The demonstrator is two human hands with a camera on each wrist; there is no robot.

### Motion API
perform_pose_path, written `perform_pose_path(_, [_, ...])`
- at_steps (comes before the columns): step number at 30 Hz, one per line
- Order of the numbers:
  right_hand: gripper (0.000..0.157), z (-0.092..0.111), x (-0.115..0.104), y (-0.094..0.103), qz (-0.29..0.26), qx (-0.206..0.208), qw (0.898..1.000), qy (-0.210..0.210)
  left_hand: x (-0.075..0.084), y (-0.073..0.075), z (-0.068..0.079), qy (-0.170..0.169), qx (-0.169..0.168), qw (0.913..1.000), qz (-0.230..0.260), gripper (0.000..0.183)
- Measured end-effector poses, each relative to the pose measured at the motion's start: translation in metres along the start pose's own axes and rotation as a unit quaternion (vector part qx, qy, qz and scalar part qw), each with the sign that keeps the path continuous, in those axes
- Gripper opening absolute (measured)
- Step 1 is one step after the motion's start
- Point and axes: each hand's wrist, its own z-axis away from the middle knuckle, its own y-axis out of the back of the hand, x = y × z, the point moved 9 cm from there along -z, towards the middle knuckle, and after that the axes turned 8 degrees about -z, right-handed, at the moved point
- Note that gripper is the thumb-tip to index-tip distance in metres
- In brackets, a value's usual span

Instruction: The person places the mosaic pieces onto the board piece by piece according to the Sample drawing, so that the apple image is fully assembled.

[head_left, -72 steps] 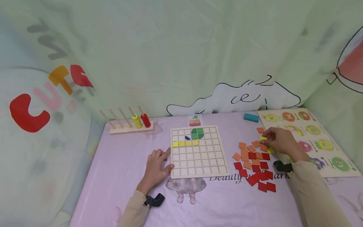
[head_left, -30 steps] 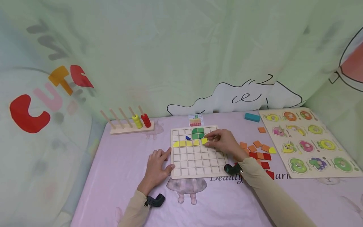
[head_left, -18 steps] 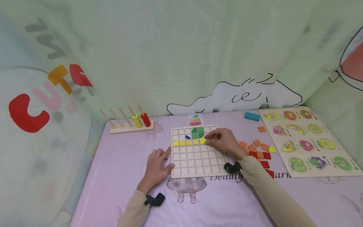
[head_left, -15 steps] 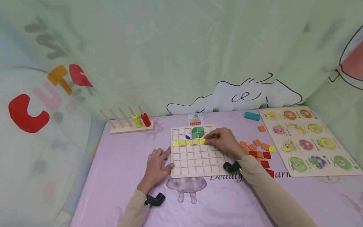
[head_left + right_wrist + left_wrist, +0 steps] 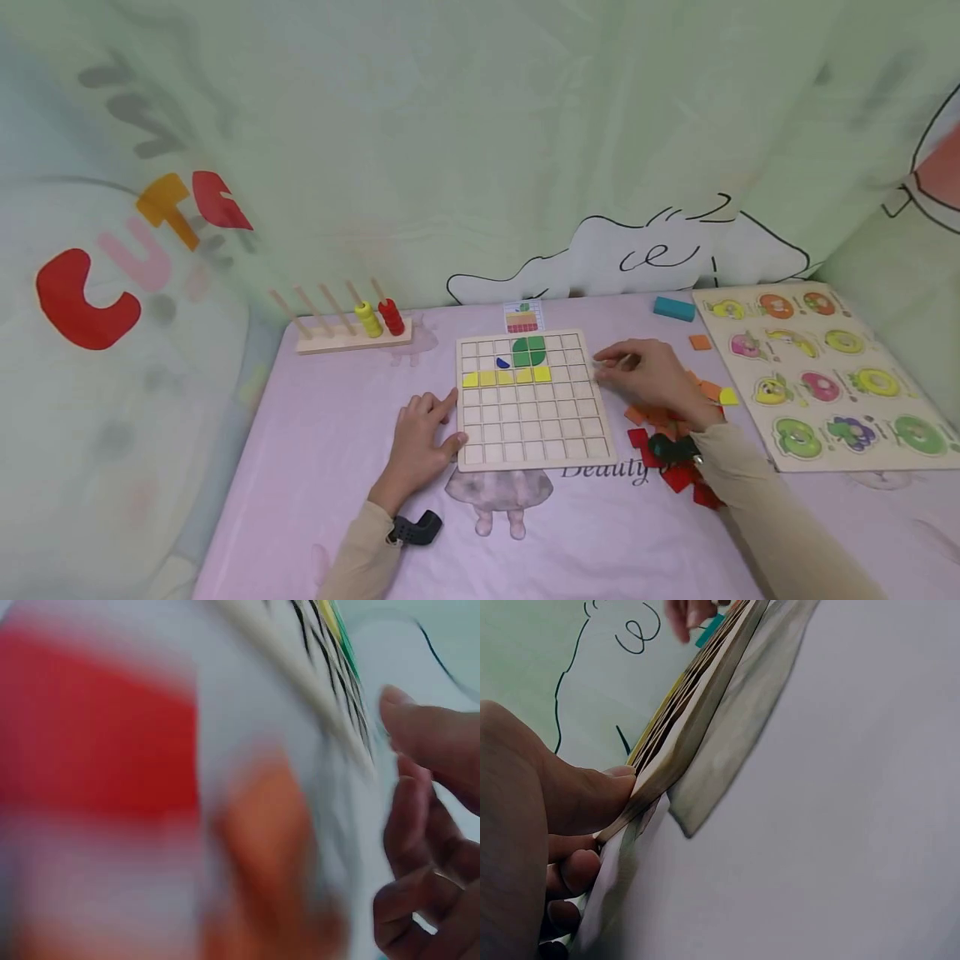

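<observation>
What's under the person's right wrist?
Orange tiles and red tiles peek out around the right wrist, with a yellow tile beside them. The right hand and wrist cover the middle bit, so I can't see what's there.

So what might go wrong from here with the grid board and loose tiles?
The right hand is close to the loose tiles, so moving it could brush or scatter them. The left hand touches the grid board, so a push might shift it and jog the yellow tiles on it.
</observation>
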Motion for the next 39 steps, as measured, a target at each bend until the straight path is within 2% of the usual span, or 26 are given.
perform_pose_path(7, [0.051,0.039,0.062,0.076,0.063,-0.007,0.996,-0.057,0.000,-0.003,0.000,0.004,-0.006,0.9999,-0.014,0.069])
perform_pose_path(12, [0.053,0.060,0.096,0.108,0.096,-0.024,0.990,-0.099,0.000,-0.002,0.000,0.001,-0.001,0.9999,-0.013,0.068])
perform_pose_path(15, [0.052,0.065,0.105,0.112,0.111,-0.029,0.987,-0.109,-0.002,-0.001,0.001,0.002,0.002,1.0000,-0.009,0.068])
perform_pose_path(22, [0.032,0.068,0.101,0.110,0.104,-0.008,0.989,-0.101,-0.001,-0.001,0.001,0.001,0.006,1.0000,-0.001,0.068])
perform_pose_path(28, [0.033,0.070,0.098,0.115,0.097,0.030,0.990,-0.094,-0.001,-0.003,0.001,-0.002,0.004,1.0000,-0.002,0.068])
perform_pose_path(33, [0.044,0.068,0.086,0.110,0.033,0.075,0.994,-0.072,0.001,-0.001,0.001,-0.002,0.002,1.0000,-0.001,0.069])
perform_pose_path(36, [0.048,0.064,0.083,0.097,-0.026,0.094,0.992,-0.077,0.001,-0.001,0.001,-0.001,0.001,1.0000,-0.002,0.069])
perform_pose_path(39, [0.054,0.059,0.078,0.079,-0.089,0.107,0.986,-0.089,0.000,-0.001,0.001,0.003,0.002,1.0000,-0.003,0.069])
